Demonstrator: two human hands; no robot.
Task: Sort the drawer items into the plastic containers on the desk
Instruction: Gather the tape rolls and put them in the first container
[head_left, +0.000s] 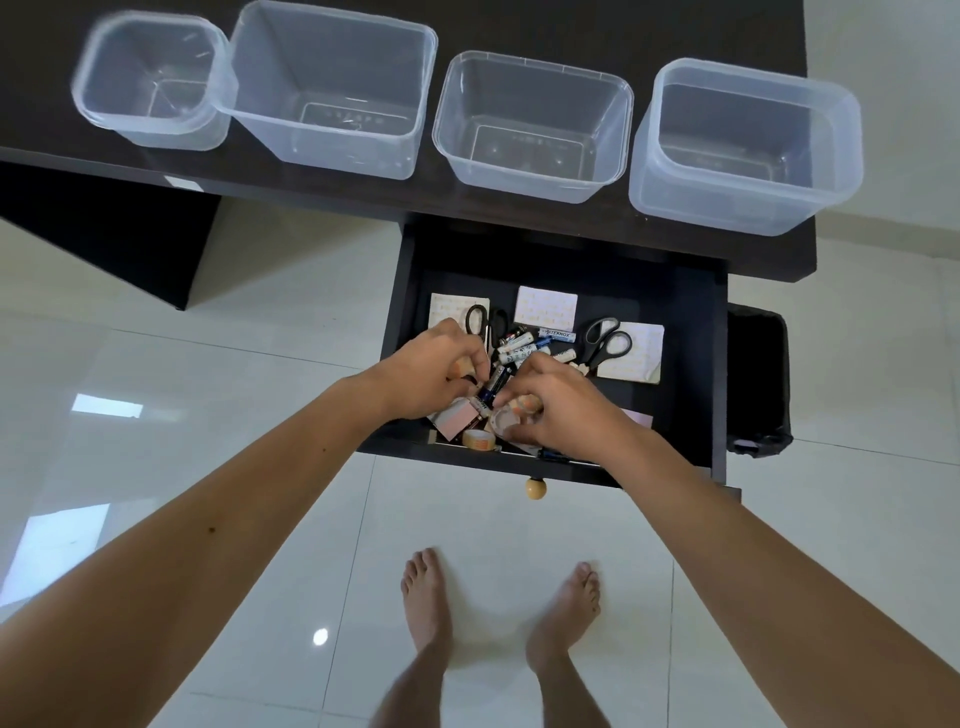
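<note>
Drawer (696, 364) items lie under both hands: left hand (436, 374) and right hand (556, 410) curl half-closed, grip unclear.

You stood on a glossy floor of large white tiles (156, 374) that threw back bright patches of light at the left of the frame. A dark desk (571, 26) filled the top of the frame, its side panel (130, 234) reaching the floor at upper left. A black bin (758, 384) sat at right.
</note>
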